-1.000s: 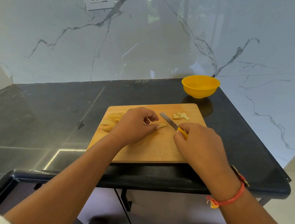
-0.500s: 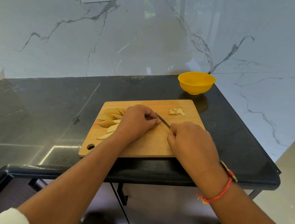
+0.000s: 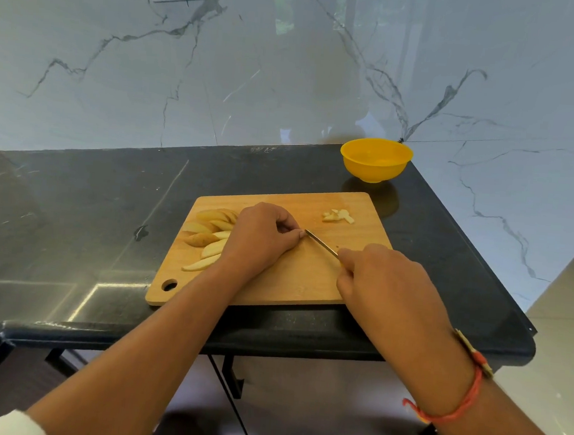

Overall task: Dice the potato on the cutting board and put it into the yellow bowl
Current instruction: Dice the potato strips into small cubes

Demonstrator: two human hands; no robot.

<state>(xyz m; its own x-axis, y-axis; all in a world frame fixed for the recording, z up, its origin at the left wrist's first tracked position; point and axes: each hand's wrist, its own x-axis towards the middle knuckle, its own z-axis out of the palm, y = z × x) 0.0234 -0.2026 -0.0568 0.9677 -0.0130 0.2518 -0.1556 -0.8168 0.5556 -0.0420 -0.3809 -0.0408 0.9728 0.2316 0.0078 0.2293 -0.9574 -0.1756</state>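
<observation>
Roughly the early-to-middle stretch of the job, judging by what's laid out. A small heap of diced pieces (image 3: 339, 216) can be seen at the far right of the cutting board (image 3: 301, 280), not yet moved anywhere, and the yellow bowl (image 3: 376, 161) is parked on the black countertop (image 3: 108, 203) just beyond the board's far right corner, with nothing visible inside it as far as can be told. The bulk of the potato is over on the left side of the board as a fanned row of wedges (image 3: 208, 235), so most of the dicing is left to be done, and the whole transfer to the bowl too. The knife (image 3: 321, 243) is gripped by the right hand (image 3: 383, 280), fingers wrapped round the handle, blade pointed toward the left hand (image 3: 260, 239) with its tip right up against those fingertips. The left hand is set down on the board with fingers curled under; a strip is probably being pinned there for the next cut, but whatever's under them is hidden, so it honestly can't be told whether anything is held. A red thread (image 3: 452, 412) is worn on the right wrist.
</observation>
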